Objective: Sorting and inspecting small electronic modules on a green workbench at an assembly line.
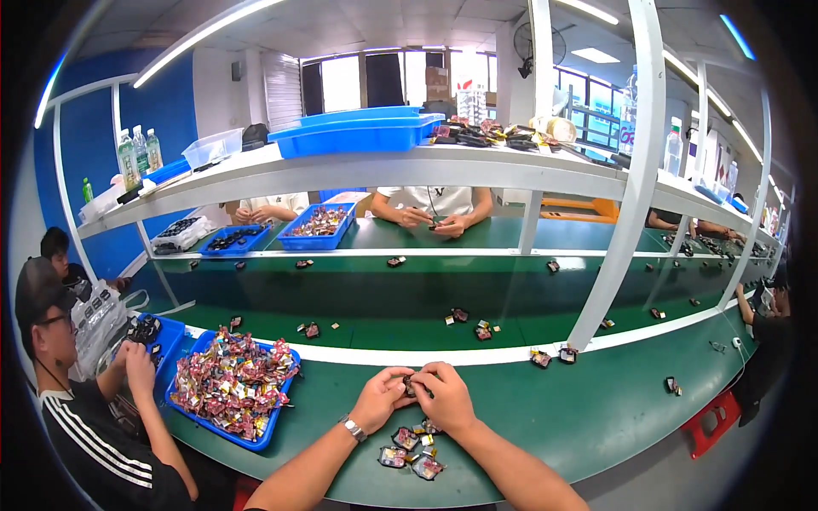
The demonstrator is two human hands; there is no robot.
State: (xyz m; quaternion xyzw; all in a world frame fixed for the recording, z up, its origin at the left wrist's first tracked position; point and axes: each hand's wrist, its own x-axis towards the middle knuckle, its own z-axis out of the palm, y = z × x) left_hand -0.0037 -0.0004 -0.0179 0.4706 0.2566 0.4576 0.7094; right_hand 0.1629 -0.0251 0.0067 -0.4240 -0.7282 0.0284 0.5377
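My left hand (380, 402) and my right hand (446, 400) meet over the green worktop (528, 417). Between their fingertips is a small black electronic part (410, 388), mostly covered by the fingers. A metal-banded watch sits on my left wrist. Just below the hands lie several small electronic assemblies, among them a black-framed one (393, 457) and another (427, 467) with reddish and silvery pieces. To the left of my left hand, a blue tray (295, 361) is heaped with similar reddish, yellow and black parts.
A co-worker (94, 426) sits close on the left, handling dark parts beside another blue tray (170, 335). Ahead runs a dark green conveyor belt (383, 294) with scattered assemblies. A white upright post (615, 204) and overhead shelf (383, 170) frame it. Another person works opposite.
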